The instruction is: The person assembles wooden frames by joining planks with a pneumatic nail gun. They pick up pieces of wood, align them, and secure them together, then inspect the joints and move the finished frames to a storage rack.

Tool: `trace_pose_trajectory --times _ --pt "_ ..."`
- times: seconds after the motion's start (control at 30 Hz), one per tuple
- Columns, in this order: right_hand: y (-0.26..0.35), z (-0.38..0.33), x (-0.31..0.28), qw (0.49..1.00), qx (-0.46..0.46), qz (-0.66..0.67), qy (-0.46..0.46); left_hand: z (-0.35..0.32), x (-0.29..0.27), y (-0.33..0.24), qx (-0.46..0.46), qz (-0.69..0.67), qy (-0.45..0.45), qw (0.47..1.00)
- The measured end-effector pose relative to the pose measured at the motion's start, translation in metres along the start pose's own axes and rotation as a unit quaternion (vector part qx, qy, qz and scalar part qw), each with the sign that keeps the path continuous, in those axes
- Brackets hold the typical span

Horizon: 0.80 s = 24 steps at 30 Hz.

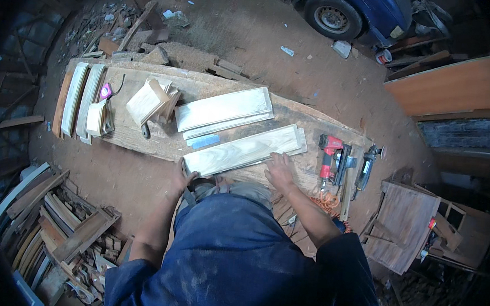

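Bench point(134, 146): stretches crosswise.
Near board point(239, 151): lies at bench's near side.
Far boards point(222, 107): lie stacked just beyond.
Nailer point(327, 159): lies off to right.
Left hand point(182, 176): touches near board's left end; cannot tell if clamped.
Right hand point(280, 172): touches near edge, well apart from left; cannot tell grip either.

The one view, a head-worn wide fisheye, looks steeply down and ahead over the dark-blue cloth shirt point(232, 254) at lower centre; the long, tan wooden worktop point(127, 136) lies near, mid-frame, the dark-blue vehicle point(379, 17) farther off, upper right.
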State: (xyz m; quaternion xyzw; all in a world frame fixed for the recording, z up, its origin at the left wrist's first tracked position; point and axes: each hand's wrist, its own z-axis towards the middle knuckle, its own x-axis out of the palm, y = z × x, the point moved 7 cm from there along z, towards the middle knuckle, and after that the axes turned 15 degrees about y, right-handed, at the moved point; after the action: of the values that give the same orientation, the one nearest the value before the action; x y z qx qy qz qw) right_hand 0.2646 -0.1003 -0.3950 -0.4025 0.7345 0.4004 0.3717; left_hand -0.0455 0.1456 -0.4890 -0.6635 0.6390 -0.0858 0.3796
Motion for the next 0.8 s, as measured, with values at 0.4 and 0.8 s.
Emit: trace_pose_trajectory --times 0.4,0.8 --pt "-0.181 0.024 0.04 0.913 0.327 0.24 -0.039 0.028 0.027 0.018 -0.154 -0.327 -0.025 0.932" --pt "-0.123 -0.069 0.055 0.861 0.393 0.318 -0.062 0.04 -0.017 -0.022 -0.145 -0.022 -0.073 0.987"
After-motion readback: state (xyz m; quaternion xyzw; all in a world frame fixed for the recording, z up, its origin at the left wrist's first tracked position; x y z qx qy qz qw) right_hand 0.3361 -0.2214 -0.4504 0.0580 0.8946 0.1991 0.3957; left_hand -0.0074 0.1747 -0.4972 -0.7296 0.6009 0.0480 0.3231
